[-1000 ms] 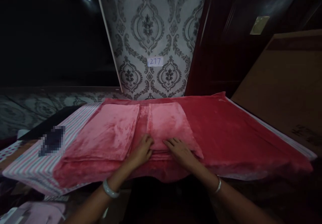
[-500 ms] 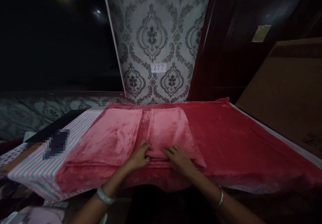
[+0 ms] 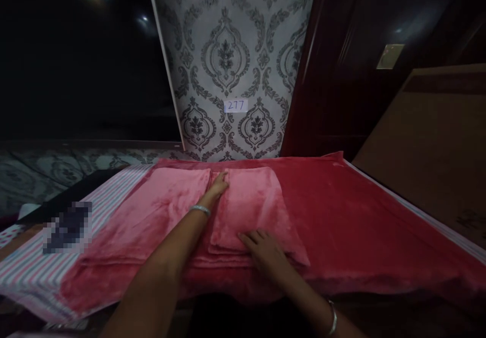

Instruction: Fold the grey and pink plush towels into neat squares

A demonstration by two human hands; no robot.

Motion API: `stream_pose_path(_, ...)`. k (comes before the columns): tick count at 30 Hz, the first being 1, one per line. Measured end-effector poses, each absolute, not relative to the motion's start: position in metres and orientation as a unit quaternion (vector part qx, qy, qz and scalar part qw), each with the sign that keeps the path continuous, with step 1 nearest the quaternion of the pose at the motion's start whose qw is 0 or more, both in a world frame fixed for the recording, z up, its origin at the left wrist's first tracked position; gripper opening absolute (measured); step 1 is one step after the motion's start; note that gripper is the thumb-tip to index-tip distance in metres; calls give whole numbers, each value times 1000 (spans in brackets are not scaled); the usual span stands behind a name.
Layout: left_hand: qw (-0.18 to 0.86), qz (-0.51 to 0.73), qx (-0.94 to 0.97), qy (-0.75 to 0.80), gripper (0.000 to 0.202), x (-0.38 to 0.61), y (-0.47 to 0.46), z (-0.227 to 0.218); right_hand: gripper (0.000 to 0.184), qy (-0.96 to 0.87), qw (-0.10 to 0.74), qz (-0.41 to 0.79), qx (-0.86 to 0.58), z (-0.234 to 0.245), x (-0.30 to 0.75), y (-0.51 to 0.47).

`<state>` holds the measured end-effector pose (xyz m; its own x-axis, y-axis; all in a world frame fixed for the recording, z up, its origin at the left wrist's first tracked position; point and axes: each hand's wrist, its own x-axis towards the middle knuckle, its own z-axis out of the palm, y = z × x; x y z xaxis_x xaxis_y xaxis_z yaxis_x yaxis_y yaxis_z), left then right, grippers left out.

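Note:
A plush pink blanket lies folded on a red plush cover, its left and right panels turned inward with a narrow gap between them. My left hand reaches across to the far end of that gap, its fingers closed on the inner edge of the right panel. Near the front edge of the same panel, my right hand rests on the fabric with fingers stretched out and slightly apart. The right thumb is mostly hidden.
A striped cloth shows under the red cover at the left, with a pixelated dark item on it. A large black screen stands at the back left. On the right leans a brown cardboard panel. Patterned wallpaper is behind.
My left hand has moved from the front edge to the far end of the gap. My right hand stays near the front edge. The right panel's inner near corner has shifted left.

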<state>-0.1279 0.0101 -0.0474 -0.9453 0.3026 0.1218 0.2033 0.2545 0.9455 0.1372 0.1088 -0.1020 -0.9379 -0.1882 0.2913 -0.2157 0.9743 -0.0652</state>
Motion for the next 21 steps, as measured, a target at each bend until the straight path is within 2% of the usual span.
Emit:
stream_pose_path(4, -24, 541, 150, 827, 43, -140, 20, -55, 53, -977, 172, 45, 115, -112, 136, 111)
stream_pose_path(7, -14, 499, 159, 852, 40, -146, 13, -58, 55, -977, 185, 38, 104, -113, 135, 110)
stream_pose_path(15, 28, 405, 184, 895, 60, -144, 0, -57, 61, -983, 124, 58, 125, -85, 134, 94)
stream_pose_path(21, 1, 375, 213, 902, 57, -129, -5, -60, 57, -979, 109, 73, 153, -78, 122, 85)
